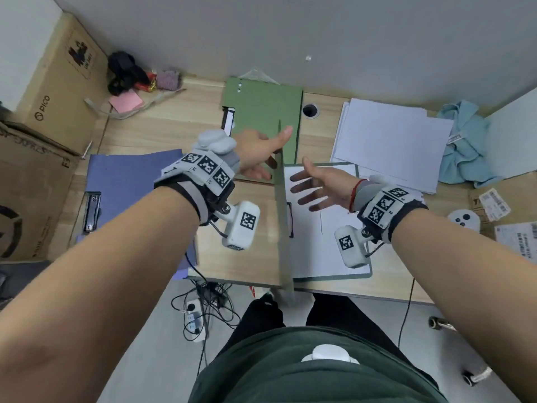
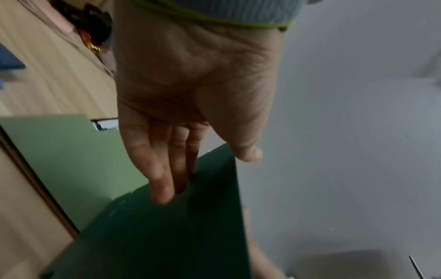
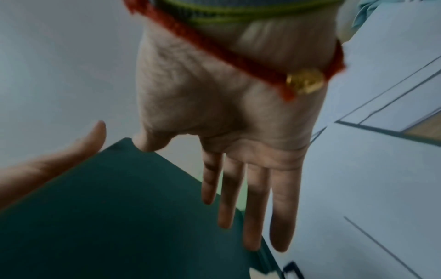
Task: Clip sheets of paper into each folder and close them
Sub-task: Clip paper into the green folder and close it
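Observation:
A dark green folder lies open at the desk's front edge with a white sheet under its clip. Its cover stands upright, edge-on in the head view. My left hand lies flat against the cover's outer face, fingers straight and thumb sticking up past the top edge. On the other side, my right hand hovers open over the sheet, its thumb tip at the cover's top corner. A closed light green folder lies behind.
A blue folder lies open at the left, showing its clip. Loose white sheets are stacked at the back right beside a light blue cloth. Cardboard boxes stand at the left, and cables hang below the desk.

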Available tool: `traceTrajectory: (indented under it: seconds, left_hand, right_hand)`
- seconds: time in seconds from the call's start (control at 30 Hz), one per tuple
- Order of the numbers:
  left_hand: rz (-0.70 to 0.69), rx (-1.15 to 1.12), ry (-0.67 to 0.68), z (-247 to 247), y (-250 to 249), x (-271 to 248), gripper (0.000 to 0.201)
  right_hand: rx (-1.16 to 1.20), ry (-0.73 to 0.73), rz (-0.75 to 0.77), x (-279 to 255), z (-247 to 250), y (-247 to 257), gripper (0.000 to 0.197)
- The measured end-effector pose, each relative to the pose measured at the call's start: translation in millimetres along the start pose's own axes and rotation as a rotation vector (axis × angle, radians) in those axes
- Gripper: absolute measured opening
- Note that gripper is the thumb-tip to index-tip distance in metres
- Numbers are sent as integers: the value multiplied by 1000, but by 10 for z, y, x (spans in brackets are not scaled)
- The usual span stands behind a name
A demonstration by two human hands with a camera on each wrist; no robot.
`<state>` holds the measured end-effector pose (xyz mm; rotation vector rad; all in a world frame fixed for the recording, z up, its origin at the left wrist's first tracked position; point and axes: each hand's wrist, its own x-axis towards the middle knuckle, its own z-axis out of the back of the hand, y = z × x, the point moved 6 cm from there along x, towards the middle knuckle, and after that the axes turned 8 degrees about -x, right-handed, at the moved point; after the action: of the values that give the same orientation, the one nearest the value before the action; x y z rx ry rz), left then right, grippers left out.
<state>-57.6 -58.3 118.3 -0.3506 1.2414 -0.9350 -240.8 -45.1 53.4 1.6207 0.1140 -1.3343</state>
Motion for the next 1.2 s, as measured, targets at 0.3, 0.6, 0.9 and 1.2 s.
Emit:
traceTrajectory:
  seconds: [0.3,0.6,0.9,1.2]
  left_hand:
    - [159,271,20,-844,477,676,84]
    - [375,289,73,-1276,1033,728,50]
    - [368,-163,-102,-1238,1221,926,45]
    - [138,-242,-262,-411,591,957,24]
  right_hand:
    - [117,-302,-73,-331,866,-593,52]
    - [-57,-338,-271,-73,925,-1330,37]
    - [-87,-336,-305,128,994,-1481,35]
    - [39,-148,-228,231,861,-1101,30]
